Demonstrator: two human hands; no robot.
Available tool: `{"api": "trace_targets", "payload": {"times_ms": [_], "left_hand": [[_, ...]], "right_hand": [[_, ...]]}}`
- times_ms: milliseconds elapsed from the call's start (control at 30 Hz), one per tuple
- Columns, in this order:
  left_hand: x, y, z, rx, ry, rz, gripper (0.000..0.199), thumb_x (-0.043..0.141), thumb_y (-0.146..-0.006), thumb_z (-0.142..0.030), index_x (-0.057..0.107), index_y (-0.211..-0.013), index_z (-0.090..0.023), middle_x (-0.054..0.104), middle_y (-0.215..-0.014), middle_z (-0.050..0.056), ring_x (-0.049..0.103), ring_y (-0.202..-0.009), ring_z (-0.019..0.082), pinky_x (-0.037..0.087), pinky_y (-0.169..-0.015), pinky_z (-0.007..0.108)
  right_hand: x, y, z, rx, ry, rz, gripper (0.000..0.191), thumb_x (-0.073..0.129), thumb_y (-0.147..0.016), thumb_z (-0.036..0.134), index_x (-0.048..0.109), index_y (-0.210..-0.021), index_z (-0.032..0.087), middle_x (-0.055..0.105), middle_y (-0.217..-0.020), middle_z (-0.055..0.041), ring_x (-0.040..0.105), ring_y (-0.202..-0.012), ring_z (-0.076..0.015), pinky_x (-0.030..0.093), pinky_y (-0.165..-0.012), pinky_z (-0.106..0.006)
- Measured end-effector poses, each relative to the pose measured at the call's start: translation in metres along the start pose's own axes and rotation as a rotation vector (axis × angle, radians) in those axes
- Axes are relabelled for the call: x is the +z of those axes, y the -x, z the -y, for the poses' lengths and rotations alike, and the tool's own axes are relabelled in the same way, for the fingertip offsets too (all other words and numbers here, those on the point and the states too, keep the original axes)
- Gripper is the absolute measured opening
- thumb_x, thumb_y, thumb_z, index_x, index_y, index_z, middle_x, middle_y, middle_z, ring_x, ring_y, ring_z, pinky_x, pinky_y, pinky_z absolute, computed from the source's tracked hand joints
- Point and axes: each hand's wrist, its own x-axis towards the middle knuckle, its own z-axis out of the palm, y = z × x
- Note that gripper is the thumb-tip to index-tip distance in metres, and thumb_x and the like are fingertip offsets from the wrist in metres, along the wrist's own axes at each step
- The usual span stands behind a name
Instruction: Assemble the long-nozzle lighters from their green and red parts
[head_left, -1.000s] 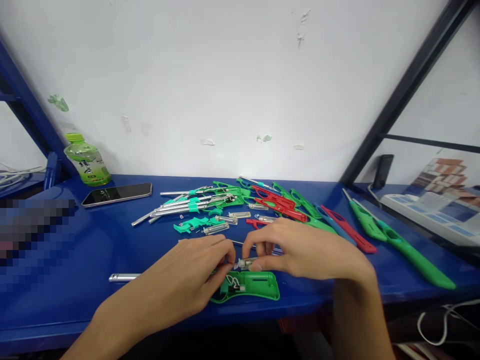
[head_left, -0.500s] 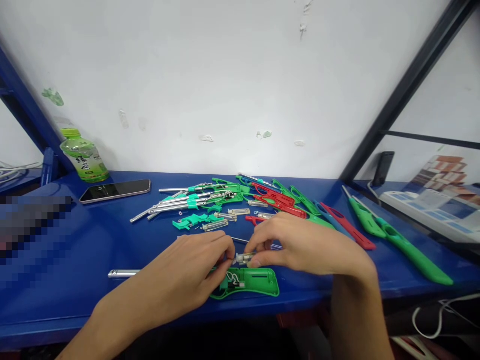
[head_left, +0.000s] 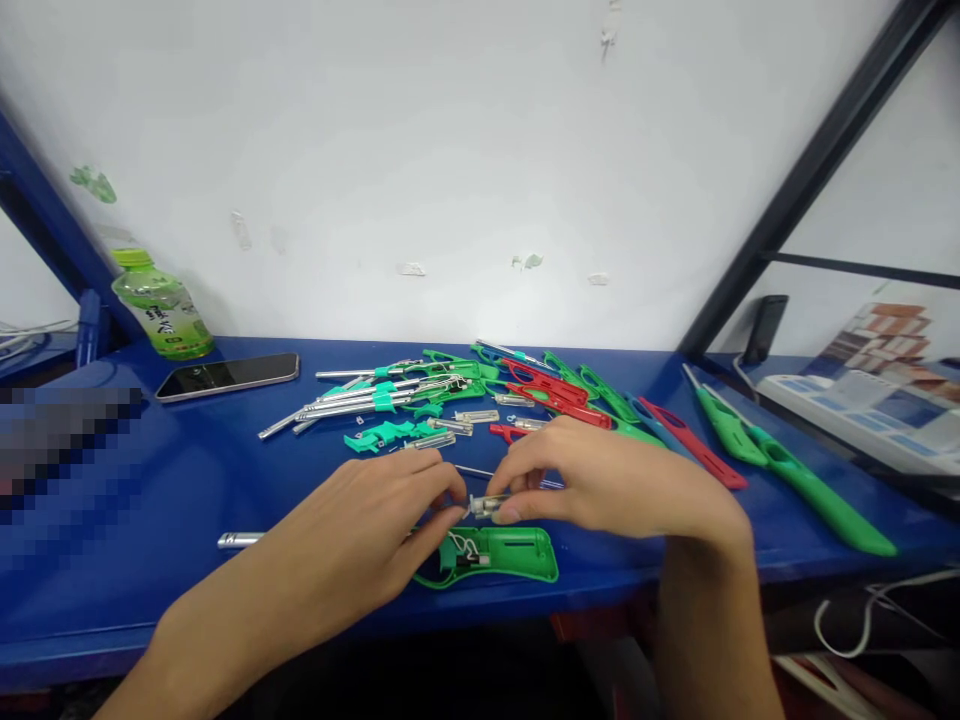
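- Clear canister (head_left: 484, 507): the right hand (head_left: 589, 480) is gripping it between bent fingers, over the near middle of the desk (head_left: 172, 500).
- The left hand (head_left: 394, 505) is holding its fingertips close together at the canister's left end; whether they are gripping it, I cannot tell.
- A green half-shell (head_left: 521, 556) is lying just on the near side, with white wires (head_left: 466, 545) showing inside.
- Metal tubes (head_left: 356, 404) and red casings (head_left: 551, 384) are lying farther off.

Head-worn view, forward and down
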Motion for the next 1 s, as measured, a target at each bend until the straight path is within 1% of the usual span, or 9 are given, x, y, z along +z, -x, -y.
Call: {"api": "trace_targets", "payload": {"times_ms": [100, 200, 267, 367, 467, 567, 700, 867, 1000], "left_hand": [[-0.012, 0.005, 0.006, -0.005, -0.104, -0.087, 0.025, 0.048, -0.114, -0.035, 0.072, -0.118, -0.029, 0.078, -0.113, 0.001, 0.074, -0.099, 0.023, 0.050, -0.083, 0.035], [-0.023, 0.013, 0.009, 0.023, -0.192, -0.163, 0.029, 0.048, -0.113, -0.036, 0.076, -0.113, -0.029, 0.078, -0.103, 0.002, 0.073, -0.091, 0.025, 0.050, -0.077, 0.037], [-0.023, 0.021, 0.009, 0.051, -0.210, -0.187, 0.028, 0.049, -0.112, -0.033, 0.077, -0.109, -0.029, 0.077, -0.097, 0.002, 0.072, -0.088, 0.025, 0.050, -0.075, 0.036], [-0.007, 0.035, 0.008, 0.077, -0.179, -0.238, 0.026, 0.052, -0.111, -0.027, 0.076, -0.119, -0.029, 0.078, -0.112, 0.003, 0.071, -0.102, 0.025, 0.053, -0.090, 0.038], [0.016, 0.045, 0.007, 0.025, -0.171, -0.290, 0.027, 0.059, -0.109, -0.030, 0.070, -0.134, -0.029, 0.077, -0.125, 0.005, 0.069, -0.115, 0.028, 0.050, -0.102, 0.044], [0.030, 0.046, 0.006, -0.001, -0.133, -0.286, 0.026, 0.063, -0.108, -0.031, 0.071, -0.133, -0.029, 0.076, -0.126, 0.004, 0.069, -0.112, 0.028, 0.048, -0.101, 0.045], [0.035, 0.042, 0.004, 0.022, -0.091, -0.249, 0.023, 0.061, -0.108, -0.022, 0.072, -0.128, -0.029, 0.077, -0.118, 0.001, 0.069, -0.107, 0.023, 0.045, -0.099, 0.041], [0.039, 0.044, 0.002, 0.039, -0.061, -0.320, 0.022, 0.062, -0.107, -0.016, 0.070, -0.124, -0.028, 0.076, -0.115, 0.000, 0.069, -0.105, 0.020, 0.045, -0.097, 0.038], [0.042, 0.043, 0.000, 0.080, -0.056, -0.380, 0.026, 0.057, -0.108, -0.012, 0.068, -0.125, -0.028, 0.074, -0.114, -0.001, 0.068, -0.102, 0.017, 0.047, -0.094, 0.034]], "right_hand": [[0.000, 0.003, 0.003, 0.047, 0.003, -0.019, 0.018, 0.075, -0.102, 0.034, 0.088, -0.108, 0.023, 0.085, -0.090, -0.0017, 0.074, -0.076, -0.0181, 0.047, -0.068, -0.030], [0.003, 0.007, 0.004, 0.069, 0.048, -0.021, 0.018, 0.076, -0.102, 0.037, 0.087, -0.109, 0.025, 0.085, -0.091, -0.0005, 0.075, -0.080, -0.0190, 0.047, -0.069, -0.030], [0.008, 0.011, 0.003, 0.079, 0.083, -0.024, 0.018, 0.074, -0.104, 0.039, 0.085, -0.110, 0.027, 0.085, -0.094, 0.0006, 0.075, -0.083, -0.0195, 0.047, -0.073, -0.030], [0.019, 0.020, 0.001, 0.076, 0.092, -0.085, 0.020, 0.066, -0.109, 0.038, 0.083, -0.113, 0.028, 0.085, -0.103, 0.0006, 0.076, -0.092, -0.0202, 0.049, -0.081, -0.031], [0.033, 0.029, 0.000, 0.046, 0.029, -0.169, 0.024, 0.062, -0.112, 0.038, 0.082, -0.118, 0.027, 0.084, -0.116, 0.0000, 0.076, -0.107, -0.0206, 0.049, -0.094, -0.032], [0.048, 0.035, -0.001, 0.066, -0.028, -0.239, 0.028, 0.058, -0.114, 0.040, 0.082, -0.122, 0.028, 0.082, -0.115, -0.0001, 0.074, -0.106, -0.0198, 0.049, -0.095, -0.032], [0.069, 0.038, -0.005, 0.070, -0.060, -0.328, 0.030, 0.055, -0.115, 0.037, 0.082, -0.123, 0.028, 0.078, -0.107, -0.0023, 0.071, -0.099, -0.0199, 0.048, -0.088, -0.032], [0.089, 0.038, -0.015, -0.002, -0.112, -0.448, 0.029, 0.056, -0.114, 0.034, 0.084, -0.121, 0.028, 0.074, -0.097, -0.0034, 0.066, -0.093, -0.0201, 0.047, -0.082, -0.032], [0.095, 0.038, -0.020, -0.023, -0.107, -0.488, 0.028, 0.059, -0.114, 0.036, 0.085, -0.121, 0.030, 0.069, -0.094, -0.0025, 0.064, -0.090, -0.0190, 0.047, -0.079, -0.031]]}}
